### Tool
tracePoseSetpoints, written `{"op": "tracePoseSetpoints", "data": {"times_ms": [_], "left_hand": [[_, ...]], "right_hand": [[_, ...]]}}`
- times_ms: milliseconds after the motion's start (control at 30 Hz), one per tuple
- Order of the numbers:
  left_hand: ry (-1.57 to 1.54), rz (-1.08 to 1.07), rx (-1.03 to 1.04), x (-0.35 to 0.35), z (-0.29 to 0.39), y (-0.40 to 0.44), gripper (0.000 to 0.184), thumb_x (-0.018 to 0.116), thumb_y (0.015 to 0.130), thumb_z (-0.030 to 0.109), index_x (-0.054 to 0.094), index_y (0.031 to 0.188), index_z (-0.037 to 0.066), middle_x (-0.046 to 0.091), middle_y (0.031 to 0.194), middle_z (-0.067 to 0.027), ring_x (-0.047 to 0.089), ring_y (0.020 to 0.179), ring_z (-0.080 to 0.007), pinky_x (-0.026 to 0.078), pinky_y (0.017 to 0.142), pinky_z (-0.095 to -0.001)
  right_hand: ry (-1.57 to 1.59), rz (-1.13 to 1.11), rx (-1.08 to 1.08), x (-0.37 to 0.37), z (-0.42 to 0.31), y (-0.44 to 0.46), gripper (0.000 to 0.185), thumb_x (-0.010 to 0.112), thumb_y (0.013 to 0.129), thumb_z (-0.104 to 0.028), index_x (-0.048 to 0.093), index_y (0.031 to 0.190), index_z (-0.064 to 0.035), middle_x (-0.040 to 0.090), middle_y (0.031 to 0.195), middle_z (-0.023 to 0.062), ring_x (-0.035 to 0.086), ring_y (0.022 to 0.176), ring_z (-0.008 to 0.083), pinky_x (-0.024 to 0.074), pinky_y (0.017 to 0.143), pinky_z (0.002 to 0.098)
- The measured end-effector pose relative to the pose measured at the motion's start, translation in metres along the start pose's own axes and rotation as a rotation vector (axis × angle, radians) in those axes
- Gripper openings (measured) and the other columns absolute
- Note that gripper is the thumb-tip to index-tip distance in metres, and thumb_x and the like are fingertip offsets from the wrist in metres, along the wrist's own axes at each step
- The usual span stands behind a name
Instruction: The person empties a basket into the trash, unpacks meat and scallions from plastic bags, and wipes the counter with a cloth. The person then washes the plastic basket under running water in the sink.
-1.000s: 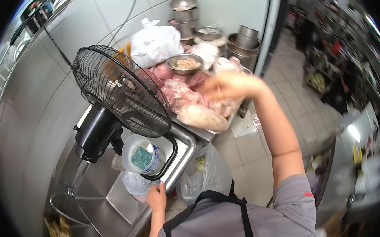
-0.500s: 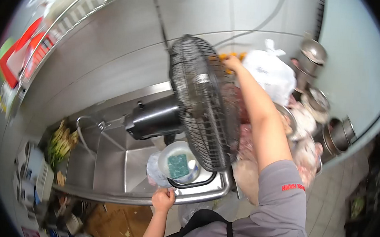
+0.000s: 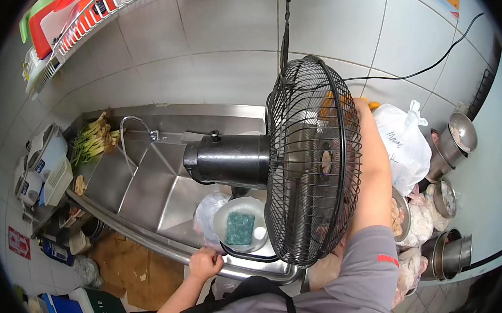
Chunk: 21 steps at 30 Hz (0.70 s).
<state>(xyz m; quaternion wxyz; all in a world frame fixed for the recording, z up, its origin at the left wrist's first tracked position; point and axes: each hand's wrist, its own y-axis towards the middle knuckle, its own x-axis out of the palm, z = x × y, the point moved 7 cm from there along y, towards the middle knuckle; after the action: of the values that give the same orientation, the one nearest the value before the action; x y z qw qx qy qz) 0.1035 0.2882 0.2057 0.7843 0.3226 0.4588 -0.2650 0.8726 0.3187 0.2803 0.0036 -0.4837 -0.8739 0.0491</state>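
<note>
My left hand [image 3: 205, 264] is curled into a fist at the front rim of the steel sink [image 3: 141, 233], with nothing visible in it. Just above it are a clear plastic bag [image 3: 211, 212] and a white tub [image 3: 221, 227] with a green scouring pad [image 3: 239, 229] inside. My right arm stretches along the far side of a black caged fan [image 3: 314, 161]. My right hand [image 3: 361, 108] is beside orange-yellow items [image 3: 373, 106] near the wall. The fan cage hides its fingers, so its grip cannot be made out.
A knotted white bag [image 3: 400, 146] stands right of my right arm. Beyond it are metal pots [image 3: 461, 133], bagged raw meat [image 3: 415, 217] and a bowl [image 3: 401, 216]. Leafy greens [image 3: 96, 140] lie at the sink's left end, near the tap [image 3: 153, 134]. A cable [image 3: 408, 79] runs along the wall.
The camera view has shifted and turned, so the fan appears farther right and more side-on. My right hand still reaches behind the fan, now more hidden; my left hand remains at the sink rim.
</note>
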Motion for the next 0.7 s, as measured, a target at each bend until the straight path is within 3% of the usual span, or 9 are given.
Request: {"op": "tracePoseSetpoints", "data": {"times_ms": [67,133,233,267,300,433,533,633,700], "left_hand": [[-0.009,0.015,0.022,0.000,0.001,-0.001,0.019,0.058,0.065,0.019,0.050,0.055,0.006,0.051,0.055,-0.0095,0.053,0.058,-0.0294,0.043,0.053,-0.0395],[0.000,-0.010,0.016,0.000,0.003,0.000,0.019,0.058,0.065,0.019,0.049,0.055,0.006,0.051,0.056,-0.0098,0.053,0.057,-0.0295,0.043,0.053,-0.0395],[0.009,-0.013,0.009,-0.001,0.003,-0.001,0.020,0.058,0.065,0.020,0.048,0.054,0.006,0.051,0.056,-0.0104,0.053,0.057,-0.0302,0.043,0.053,-0.0398],[0.009,-0.010,0.008,0.000,0.003,0.000,0.020,0.058,0.065,0.020,0.048,0.054,0.006,0.052,0.056,-0.0107,0.053,0.057,-0.0304,0.043,0.053,-0.0399],[0.011,-0.009,0.017,0.000,0.004,-0.001,0.019,0.058,0.064,0.020,0.049,0.054,0.007,0.051,0.056,-0.0098,0.053,0.057,-0.0294,0.043,0.053,-0.0392],[-0.006,-0.017,0.023,0.000,0.004,-0.001,0.019,0.058,0.065,0.020,0.049,0.054,0.007,0.051,0.056,-0.0106,0.053,0.057,-0.0306,0.044,0.054,-0.0396],[-0.014,-0.023,0.015,-0.001,0.003,0.000,0.019,0.058,0.065,0.020,0.049,0.055,0.007,0.051,0.056,-0.0117,0.053,0.057,-0.0322,0.044,0.055,-0.0403],[-0.012,-0.016,0.030,0.003,0.000,-0.004,0.019,0.058,0.065,0.020,0.050,0.055,0.006,0.051,0.056,-0.0115,0.053,0.057,-0.0324,0.044,0.056,-0.0400],[-0.004,-0.005,0.043,0.004,0.000,0.000,0.019,0.058,0.065,0.020,0.049,0.055,0.007,0.051,0.056,-0.0106,0.052,0.057,-0.0309,0.044,0.055,-0.0393]], "right_hand": [[-0.122,0.217,-0.066,-0.002,-0.019,-0.018,0.012,0.047,0.074,-0.008,0.058,0.075,-0.0024,0.054,0.067,0.0095,0.049,0.056,0.0205,0.0406,0.048,0.0348],[-0.184,0.187,-0.005,-0.007,-0.051,-0.033,0.033,0.046,0.079,-0.013,0.050,0.108,0.0017,0.051,0.107,0.0178,0.047,0.098,0.0284,0.0398,0.079,0.0432],[-0.154,0.166,-0.502,-0.039,-0.110,-0.017,0.020,0.047,0.077,-0.012,0.054,0.095,-0.0057,0.052,0.088,0.0060,0.043,0.083,0.0187,0.0369,0.070,0.0379],[-0.024,0.326,-0.316,-0.031,-0.151,-0.106,0.032,0.043,0.077,-0.012,0.053,0.106,-0.0029,0.055,0.104,0.0180,0.051,0.096,0.0276,0.0408,0.081,0.0385],[-0.093,0.268,-0.355,-0.036,-0.170,-0.108,0.036,0.046,0.075,-0.010,0.053,0.110,-0.0070,0.056,0.103,0.0160,0.051,0.094,0.0262,0.0401,0.079,0.0373],[0.022,0.109,-0.305,-0.034,-0.191,-0.121,0.051,0.043,0.079,-0.006,0.034,0.130,-0.0072,0.028,0.137,0.0111,0.019,0.129,0.0283,0.0228,0.097,0.0548],[0.027,0.207,-0.330,-0.037,-0.180,-0.113,0.045,0.043,0.078,-0.004,0.043,0.124,-0.0063,0.040,0.129,0.0138,0.035,0.119,0.0290,0.0335,0.092,0.0499],[-0.023,0.083,-0.361,-0.035,-0.166,-0.102,0.035,0.045,0.077,-0.005,0.055,0.110,-0.0057,0.052,0.115,0.0152,0.052,0.099,0.0285,0.0444,0.077,0.0412],[-0.415,0.343,-0.426,-0.048,-0.165,-0.088,0.032,0.045,0.075,-0.009,0.060,0.103,-0.0044,0.059,0.101,0.0169,0.058,0.087,0.0308,0.0456,0.072,0.0396]]}}
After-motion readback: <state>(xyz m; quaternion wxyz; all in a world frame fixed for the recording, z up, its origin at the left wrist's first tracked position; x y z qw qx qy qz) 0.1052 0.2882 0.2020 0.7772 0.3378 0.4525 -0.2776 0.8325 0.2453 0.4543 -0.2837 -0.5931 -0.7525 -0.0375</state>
